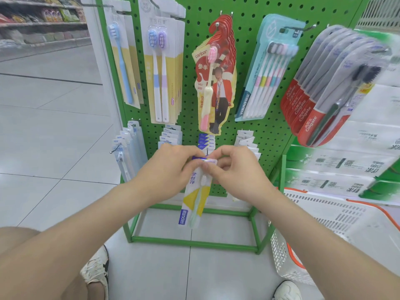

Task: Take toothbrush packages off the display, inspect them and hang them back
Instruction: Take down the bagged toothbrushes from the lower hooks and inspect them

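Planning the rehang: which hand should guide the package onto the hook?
Probably right: the right hand pinches the yellow-and-white toothbrush package nearest the thin metal hook; the left hand grips its far corner.

The left grip (171, 169) and right grip (236, 169) pinch the top edge of a white, yellow and blue carded toothbrush package (194, 198), which hangs tilted just before the lower row of the green perforated metal display board (255, 131). Red figure-shaped toothbrush packs (220, 83) hang above; a white slotted plastic basket (324, 219) sits on the pale tiled floor (54, 126) at the right
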